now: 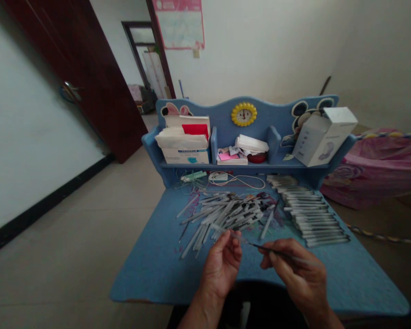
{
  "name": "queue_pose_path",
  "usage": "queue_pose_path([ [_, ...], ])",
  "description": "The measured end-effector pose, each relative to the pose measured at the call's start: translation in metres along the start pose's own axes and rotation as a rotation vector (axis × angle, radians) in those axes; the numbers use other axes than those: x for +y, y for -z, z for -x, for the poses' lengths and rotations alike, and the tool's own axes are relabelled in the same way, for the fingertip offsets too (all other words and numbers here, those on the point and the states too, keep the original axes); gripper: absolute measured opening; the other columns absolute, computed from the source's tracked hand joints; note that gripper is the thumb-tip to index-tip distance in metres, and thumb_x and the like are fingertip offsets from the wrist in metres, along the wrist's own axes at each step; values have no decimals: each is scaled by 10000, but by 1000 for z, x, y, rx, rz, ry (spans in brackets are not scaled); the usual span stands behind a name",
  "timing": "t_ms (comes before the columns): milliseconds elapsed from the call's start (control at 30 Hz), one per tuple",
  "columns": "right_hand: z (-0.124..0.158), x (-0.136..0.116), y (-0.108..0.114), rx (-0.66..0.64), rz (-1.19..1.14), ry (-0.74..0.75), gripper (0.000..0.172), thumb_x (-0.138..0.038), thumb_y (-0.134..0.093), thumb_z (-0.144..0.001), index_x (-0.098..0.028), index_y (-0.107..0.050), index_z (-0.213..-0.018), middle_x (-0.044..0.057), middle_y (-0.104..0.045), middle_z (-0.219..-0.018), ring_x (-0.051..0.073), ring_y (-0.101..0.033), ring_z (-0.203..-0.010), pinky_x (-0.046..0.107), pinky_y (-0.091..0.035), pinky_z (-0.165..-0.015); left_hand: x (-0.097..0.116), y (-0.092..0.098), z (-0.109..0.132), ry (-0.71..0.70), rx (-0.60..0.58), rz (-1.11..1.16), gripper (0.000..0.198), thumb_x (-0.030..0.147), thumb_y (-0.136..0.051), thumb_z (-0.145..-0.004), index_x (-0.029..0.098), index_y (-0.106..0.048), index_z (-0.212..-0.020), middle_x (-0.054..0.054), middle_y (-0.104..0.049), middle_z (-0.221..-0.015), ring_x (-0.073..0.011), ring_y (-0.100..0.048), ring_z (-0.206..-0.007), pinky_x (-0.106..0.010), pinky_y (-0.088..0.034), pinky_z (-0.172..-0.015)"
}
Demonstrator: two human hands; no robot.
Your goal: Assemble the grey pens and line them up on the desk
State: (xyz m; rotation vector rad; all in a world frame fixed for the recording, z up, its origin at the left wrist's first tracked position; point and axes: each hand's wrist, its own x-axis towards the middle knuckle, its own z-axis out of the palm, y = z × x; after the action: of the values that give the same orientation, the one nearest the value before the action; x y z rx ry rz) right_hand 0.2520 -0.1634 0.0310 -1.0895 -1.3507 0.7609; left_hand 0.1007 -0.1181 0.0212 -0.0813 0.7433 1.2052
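My left hand (223, 265) is closed in a pinch around a thin clear plastic tube (239, 236), whose far end reaches toward the pile. In my right hand (296, 274) is a slim pen (272, 250) with a dark front part, a fine tip and a paler rear end. The pen's tip points left at the near end of the tube; whether they touch I cannot tell. Just beyond my hands lies a loose pile of pens (222, 212), pale or clear with dark parts. Right of it, similar pens lie side by side in a long row (315, 217).
The blue desk (150, 269) has a back shelf (188, 167) holding a tissue-filled box (183, 155), papers (231, 160) and a white carton (317, 139). A white cable (251, 179) lies below the shelf. A yellow flower-shaped clock (244, 114) is on the backboard.
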Motion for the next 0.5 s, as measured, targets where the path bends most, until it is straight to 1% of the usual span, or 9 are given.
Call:
queue_pose_path([
  [167, -19, 2, -8, 2, -20, -11, 76, -245, -600, -795, -209, -662, -817, 43, -663, -665, 181, -634, -589, 291, -519, -563, 2, -15, -6, -25, -4, -3, 142, 35, -513, -823, 88, -607, -730, -86, -705, -680, -99, -628, -475, -162, -514, -425],
  [233, -29, 2, -11, 8, 5, 13, 67, -244, -603, -791, -213, -659, -811, 28, -655, -652, 169, -630, -591, 275, -513, -569, 4, -23, -8, -35, -34, 3, 141, 32, -513, -821, 91, -608, -734, -88, -707, -683, -104, -634, -481, -165, -517, -433],
  [333, -45, 5, -19, 3, 37, 33, 54, -245, -608, -786, -214, -651, -787, 6, -626, -628, 142, -606, -561, 245, -491, -541, 8, -33, -13, -23, -111, 12, 151, 46, -495, -834, 93, -614, -753, -96, -711, -706, -110, -645, -505, -171, -526, -457],
  [433, -63, 10, -29, 14, -56, -66, 105, -304, -613, -780, -200, -626, -791, -8, -602, -600, 119, -565, -484, 227, -467, -467, 15, -41, -24, -17, -180, 13, 153, 63, -493, -835, 97, -618, -756, -75, -702, -680, -107, -643, -516, -171, -530, -479],
  [500, -73, 13, -34, 20, -143, -150, 174, -344, -622, -764, -191, -597, -841, -16, -600, -581, 112, -543, -444, 223, -452, -430, 19, -44, -35, -24, -221, 2, 140, 65, -505, -825, 100, -620, -753, -54, -688, -642, -100, -633, -507, -172, -531, -491],
])
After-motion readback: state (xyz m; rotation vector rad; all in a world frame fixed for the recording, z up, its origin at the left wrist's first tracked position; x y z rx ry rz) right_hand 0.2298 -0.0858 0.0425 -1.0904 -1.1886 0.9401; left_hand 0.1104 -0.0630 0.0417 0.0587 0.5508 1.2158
